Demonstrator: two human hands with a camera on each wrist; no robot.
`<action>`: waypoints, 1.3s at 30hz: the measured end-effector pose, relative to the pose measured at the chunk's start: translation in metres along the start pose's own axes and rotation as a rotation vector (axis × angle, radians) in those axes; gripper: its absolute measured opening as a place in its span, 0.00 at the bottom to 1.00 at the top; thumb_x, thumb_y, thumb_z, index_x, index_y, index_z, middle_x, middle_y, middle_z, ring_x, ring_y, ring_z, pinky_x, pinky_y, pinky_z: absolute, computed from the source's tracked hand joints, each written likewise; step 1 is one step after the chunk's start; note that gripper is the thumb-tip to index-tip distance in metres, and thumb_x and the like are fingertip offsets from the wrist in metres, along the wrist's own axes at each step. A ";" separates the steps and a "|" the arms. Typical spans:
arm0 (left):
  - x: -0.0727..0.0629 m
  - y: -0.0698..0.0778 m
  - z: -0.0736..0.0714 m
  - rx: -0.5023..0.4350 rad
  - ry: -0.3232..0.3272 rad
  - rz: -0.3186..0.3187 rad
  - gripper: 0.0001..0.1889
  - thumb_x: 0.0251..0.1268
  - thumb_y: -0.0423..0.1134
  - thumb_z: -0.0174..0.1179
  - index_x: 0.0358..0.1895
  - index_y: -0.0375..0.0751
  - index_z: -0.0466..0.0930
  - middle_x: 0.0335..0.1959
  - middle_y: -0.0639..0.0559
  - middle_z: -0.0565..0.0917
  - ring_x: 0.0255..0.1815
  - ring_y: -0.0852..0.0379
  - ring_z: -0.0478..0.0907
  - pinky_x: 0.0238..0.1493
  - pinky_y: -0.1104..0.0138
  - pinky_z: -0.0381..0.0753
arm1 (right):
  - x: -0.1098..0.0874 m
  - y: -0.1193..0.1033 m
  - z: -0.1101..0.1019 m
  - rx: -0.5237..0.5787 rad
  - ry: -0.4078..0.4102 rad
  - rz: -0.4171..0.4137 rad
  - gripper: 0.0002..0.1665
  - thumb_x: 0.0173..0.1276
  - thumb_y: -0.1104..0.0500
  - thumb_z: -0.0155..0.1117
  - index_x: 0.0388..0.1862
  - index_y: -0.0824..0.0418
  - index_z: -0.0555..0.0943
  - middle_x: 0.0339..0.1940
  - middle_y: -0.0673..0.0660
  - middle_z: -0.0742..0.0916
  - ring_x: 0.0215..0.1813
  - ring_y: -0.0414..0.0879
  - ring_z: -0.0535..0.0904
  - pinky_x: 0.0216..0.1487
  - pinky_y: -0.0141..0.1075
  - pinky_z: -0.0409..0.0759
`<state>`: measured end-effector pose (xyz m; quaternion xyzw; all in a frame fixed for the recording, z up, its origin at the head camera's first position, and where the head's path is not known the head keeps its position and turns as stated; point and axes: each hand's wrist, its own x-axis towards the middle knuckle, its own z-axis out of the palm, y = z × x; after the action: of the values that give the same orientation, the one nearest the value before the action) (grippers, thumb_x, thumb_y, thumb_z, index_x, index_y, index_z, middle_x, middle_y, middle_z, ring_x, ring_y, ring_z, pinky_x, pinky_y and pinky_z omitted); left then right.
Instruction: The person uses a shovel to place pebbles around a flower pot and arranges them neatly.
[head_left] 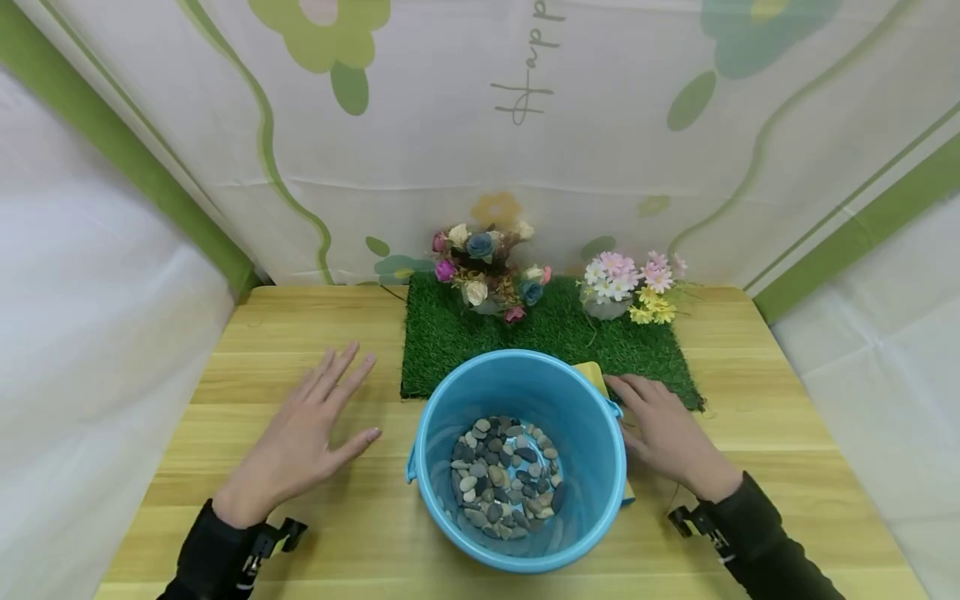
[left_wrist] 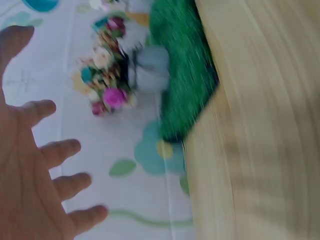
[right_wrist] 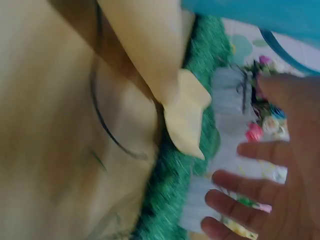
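A light-blue bucket [head_left: 521, 562] stands in the middle of the table, with several grey, black and pale pebbles [head_left: 498, 479] on its bottom. My left hand [head_left: 300, 442] is spread to the left of the bucket, apart from it and holding nothing. On the bucket's other side is my right hand [head_left: 667, 429], its fingertips close to the rim in the head view. The right wrist view has its fingers [right_wrist: 250, 185] extended, with nothing gripped. A yellow object [head_left: 591, 377] sticks out from behind the bucket, mostly hidden; its pale yellow end [right_wrist: 185, 117] overlaps the grass in the right wrist view.
Behind the bucket lies a green artificial grass mat [head_left: 442, 354]. On it stand a pot of mixed roses [head_left: 487, 271] and a pot of pink, white and yellow flowers [head_left: 618, 287]. A printed curtain [head_left: 450, 142] hangs behind the wooden table [head_left: 360, 533].
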<state>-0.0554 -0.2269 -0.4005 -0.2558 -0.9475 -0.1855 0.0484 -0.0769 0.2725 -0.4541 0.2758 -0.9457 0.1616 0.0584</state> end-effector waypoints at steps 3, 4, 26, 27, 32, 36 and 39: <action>-0.003 0.016 0.002 -0.155 -0.010 0.077 0.52 0.64 0.60 0.66 0.83 0.52 0.44 0.83 0.48 0.47 0.79 0.39 0.49 0.70 0.35 0.58 | -0.002 -0.006 0.010 0.056 -0.001 0.048 0.27 0.69 0.57 0.70 0.63 0.65 0.75 0.50 0.60 0.81 0.49 0.55 0.78 0.47 0.52 0.82; -0.003 0.022 0.003 -0.214 -0.018 0.108 0.53 0.63 0.62 0.66 0.83 0.51 0.44 0.83 0.48 0.48 0.79 0.39 0.51 0.69 0.34 0.59 | -0.002 -0.008 0.012 0.085 -0.009 0.065 0.24 0.68 0.57 0.71 0.59 0.63 0.76 0.46 0.57 0.81 0.45 0.51 0.78 0.43 0.48 0.83; 0.000 0.068 0.034 -0.633 -0.014 0.261 0.39 0.54 0.51 0.78 0.66 0.54 0.66 0.78 0.42 0.58 0.77 0.44 0.57 0.69 0.52 0.71 | -0.009 -0.013 0.012 0.205 0.000 0.186 0.23 0.63 0.61 0.75 0.50 0.61 0.71 0.30 0.49 0.75 0.28 0.41 0.72 0.24 0.34 0.73; 0.001 0.068 0.035 -0.636 -0.006 0.264 0.38 0.54 0.50 0.78 0.65 0.54 0.67 0.78 0.42 0.58 0.77 0.44 0.57 0.69 0.52 0.72 | -0.009 -0.012 0.008 0.197 -0.001 0.203 0.23 0.63 0.61 0.75 0.50 0.63 0.72 0.30 0.51 0.77 0.28 0.42 0.73 0.24 0.34 0.74; 0.006 0.067 0.035 -0.638 0.038 0.291 0.34 0.54 0.46 0.79 0.61 0.53 0.69 0.76 0.41 0.61 0.76 0.43 0.60 0.66 0.50 0.74 | -0.006 -0.009 -0.024 0.168 0.019 0.280 0.19 0.69 0.62 0.68 0.53 0.72 0.75 0.34 0.59 0.81 0.29 0.46 0.75 0.26 0.38 0.77; 0.007 0.067 0.035 -0.641 0.048 0.291 0.33 0.53 0.45 0.80 0.60 0.54 0.70 0.76 0.40 0.61 0.76 0.43 0.60 0.67 0.50 0.73 | -0.005 -0.010 -0.059 0.181 0.047 0.305 0.19 0.73 0.61 0.64 0.55 0.74 0.75 0.40 0.63 0.83 0.31 0.46 0.75 0.30 0.39 0.78; 0.006 0.067 0.034 -0.638 0.039 0.280 0.33 0.53 0.45 0.80 0.60 0.54 0.70 0.76 0.41 0.61 0.76 0.43 0.60 0.68 0.49 0.72 | -0.005 -0.015 -0.085 0.194 0.119 0.288 0.18 0.74 0.61 0.65 0.54 0.73 0.77 0.40 0.61 0.83 0.29 0.43 0.73 0.29 0.34 0.75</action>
<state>-0.0266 -0.1578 -0.4091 -0.3819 -0.7964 -0.4688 0.0088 -0.0629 0.2912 -0.3709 0.1320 -0.9502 0.2750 0.0634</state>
